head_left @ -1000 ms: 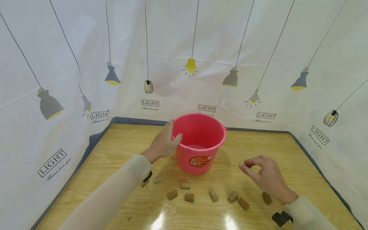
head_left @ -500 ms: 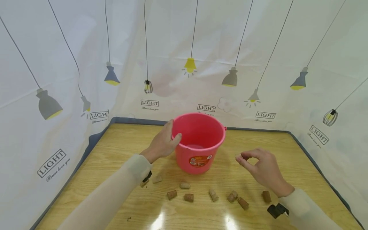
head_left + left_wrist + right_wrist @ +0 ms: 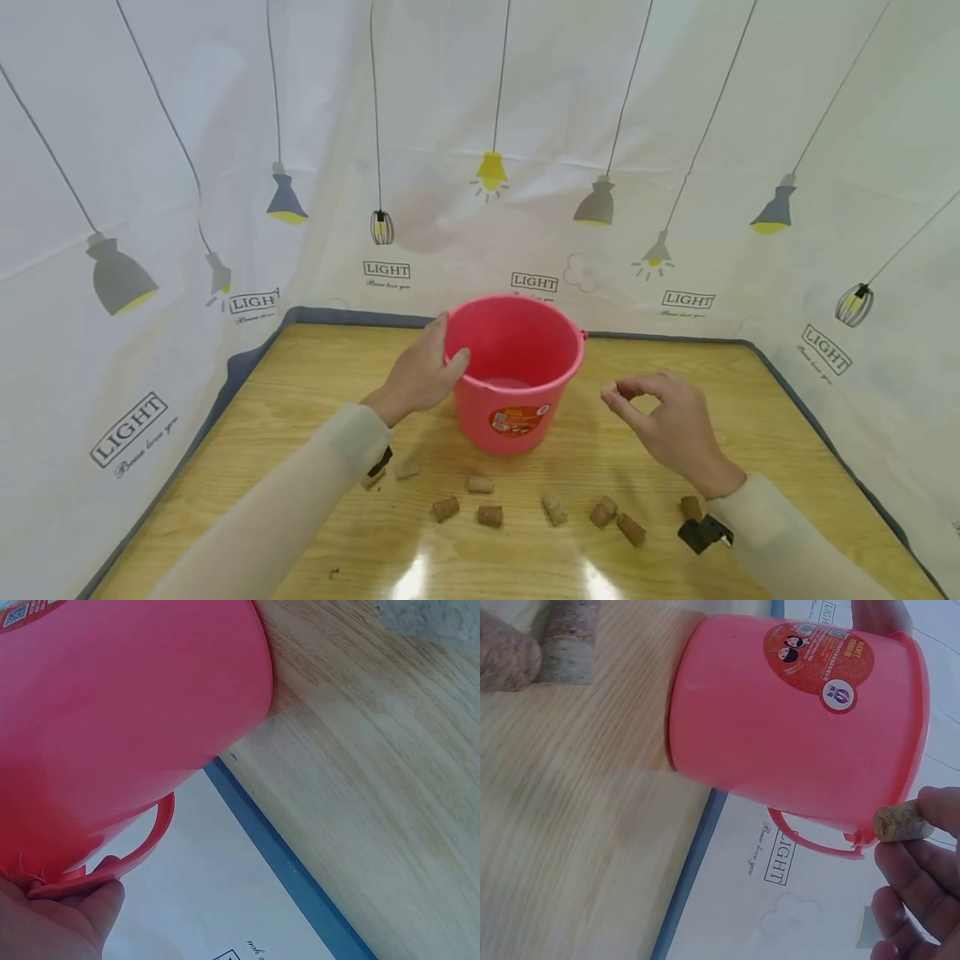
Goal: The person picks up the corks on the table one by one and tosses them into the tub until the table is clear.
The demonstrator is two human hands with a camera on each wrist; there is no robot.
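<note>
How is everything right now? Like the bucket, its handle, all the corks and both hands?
Bucket: upright, open at the top
Bucket handle: folded down
Held cork: pinched, up off the table
Other corks: loose on the table
Left hand: gripping the bucket's rim
Right hand: pinching one cork, beside the bucket

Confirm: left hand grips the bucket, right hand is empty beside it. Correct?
Not quite: the right hand isn't empty; it pinches a cork, as the right wrist view shows. The left hand does grip the bucket.
</note>
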